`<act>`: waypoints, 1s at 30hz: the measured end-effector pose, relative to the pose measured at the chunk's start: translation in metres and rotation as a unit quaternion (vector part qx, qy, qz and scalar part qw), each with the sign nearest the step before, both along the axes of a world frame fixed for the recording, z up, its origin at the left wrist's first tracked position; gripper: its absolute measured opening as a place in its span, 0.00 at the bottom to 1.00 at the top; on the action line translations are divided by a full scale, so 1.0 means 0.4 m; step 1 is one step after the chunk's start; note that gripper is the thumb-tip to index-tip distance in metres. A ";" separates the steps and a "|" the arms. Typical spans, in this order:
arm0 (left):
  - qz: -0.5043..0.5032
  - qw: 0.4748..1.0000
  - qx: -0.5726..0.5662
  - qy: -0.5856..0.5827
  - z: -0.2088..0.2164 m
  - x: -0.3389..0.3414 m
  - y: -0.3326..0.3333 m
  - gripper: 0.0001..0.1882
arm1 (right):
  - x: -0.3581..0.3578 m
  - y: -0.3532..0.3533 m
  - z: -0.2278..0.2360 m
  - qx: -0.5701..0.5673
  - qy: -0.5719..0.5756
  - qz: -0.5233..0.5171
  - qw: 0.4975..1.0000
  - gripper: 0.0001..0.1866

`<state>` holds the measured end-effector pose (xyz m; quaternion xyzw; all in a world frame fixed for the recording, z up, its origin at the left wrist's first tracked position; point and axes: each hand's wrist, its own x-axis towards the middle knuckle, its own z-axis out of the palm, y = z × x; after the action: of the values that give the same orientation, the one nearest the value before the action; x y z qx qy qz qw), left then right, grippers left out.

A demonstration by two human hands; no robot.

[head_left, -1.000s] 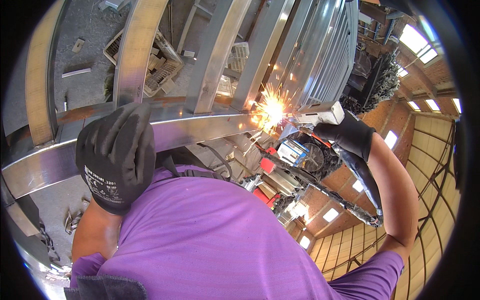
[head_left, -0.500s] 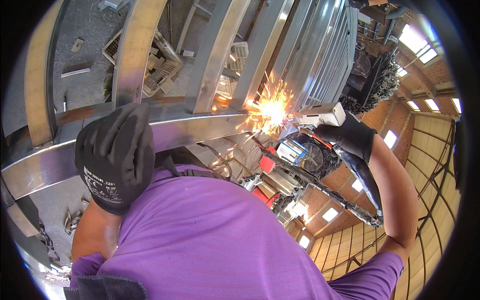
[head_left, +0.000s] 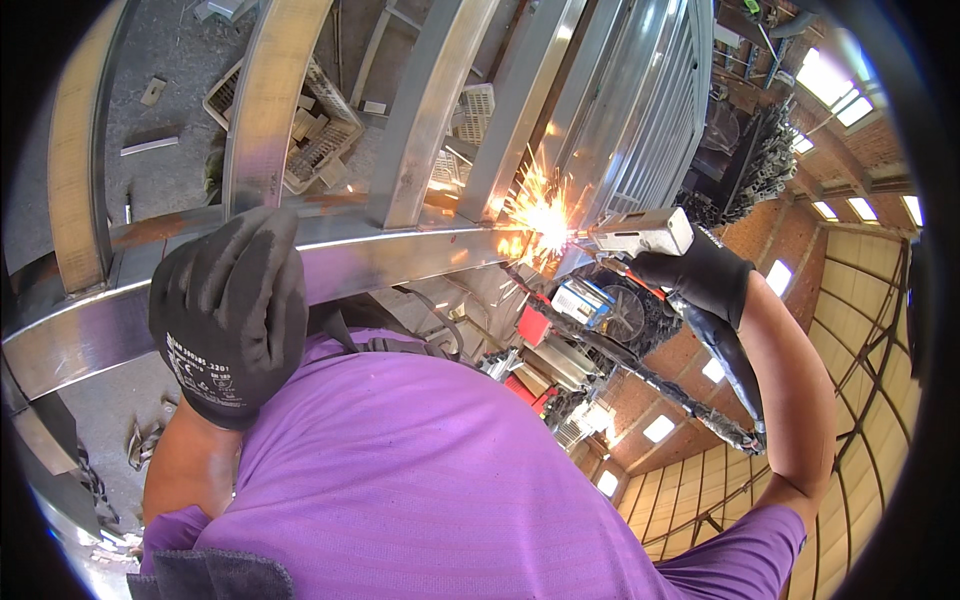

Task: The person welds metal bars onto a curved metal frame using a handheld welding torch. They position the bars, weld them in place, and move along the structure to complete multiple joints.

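Note:
My left hand (head_left: pixel 230 315), in a black work glove, lies over the front rail (head_left: pixel 400 252) of a shiny metal frame. Its fingers are curled closed against the rail; their tips are hidden. My right hand (head_left: pixel 700 270), gloved too, is wrapped round a handheld welding gun (head_left: pixel 640 232) with a pale, boxy body. From the gun's tip, bright sparks (head_left: pixel 542 218) burst at the rail, close to the foot of an upright metal bar (head_left: pixel 520 110). The glare hides the exact contact spot. A dark cable (head_left: pixel 725 350) hangs from the gun beside my forearm.
Several parallel bars rise from the rail. Behind them, plastic crates (head_left: pixel 325 130) with offcuts stand on the grey floor (head_left: pixel 170 85), where loose metal pieces lie. Past the rail's right end are a blue-and-white machine (head_left: pixel 583 303), a red box (head_left: pixel 533 325) and a thick dark hose (head_left: pixel 650 380).
The sparks have shrunk somewhat and changed shape, and the gun's tip has shifted very slightly to the right. My left hand stays where it was.

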<state>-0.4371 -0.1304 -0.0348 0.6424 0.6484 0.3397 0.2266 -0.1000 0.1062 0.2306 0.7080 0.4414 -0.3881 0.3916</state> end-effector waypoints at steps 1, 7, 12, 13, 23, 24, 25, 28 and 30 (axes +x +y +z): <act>0.000 1.000 0.000 0.000 0.000 -0.001 0.002 0.19 | -0.001 0.003 -0.001 -0.005 0.001 0.006 1.000 0.24; 0.004 1.000 0.007 -0.006 -0.007 -0.001 0.002 0.19 | 0.017 0.006 0.003 -0.013 0.006 0.012 1.000 0.25; 0.004 1.000 0.003 -0.007 -0.005 -0.004 0.001 0.19 | 0.024 0.006 0.006 -0.017 0.001 0.022 1.000 0.26; 0.003 1.000 0.001 -0.009 -0.003 -0.003 0.002 0.19 | 0.025 0.005 0.007 -0.017 0.002 0.020 1.000 0.26; -0.002 1.000 -0.001 -0.006 -0.006 -0.005 0.001 0.20 | 0.009 0.008 0.010 -0.032 0.034 0.026 0.999 0.27; -0.001 1.000 -0.001 -0.006 -0.006 -0.004 0.001 0.20 | 0.005 0.010 0.011 -0.037 0.022 0.024 0.999 0.27; 0.000 1.000 -0.001 -0.006 -0.006 -0.003 0.002 0.20 | 0.000 0.012 0.011 -0.041 0.009 0.021 0.999 0.27; 0.001 1.000 -0.005 -0.010 -0.011 -0.002 -0.002 0.20 | -0.011 0.008 0.015 -0.028 -0.020 0.028 0.999 0.26; 0.002 1.000 -0.007 -0.011 -0.005 -0.002 0.001 0.19 | -0.008 0.007 0.017 -0.024 -0.018 0.035 0.999 0.26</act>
<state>-0.4379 -0.1299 -0.0370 0.6354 0.6499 0.3427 0.2375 -0.1033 0.1092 0.2375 0.6891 0.4495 -0.3717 0.4301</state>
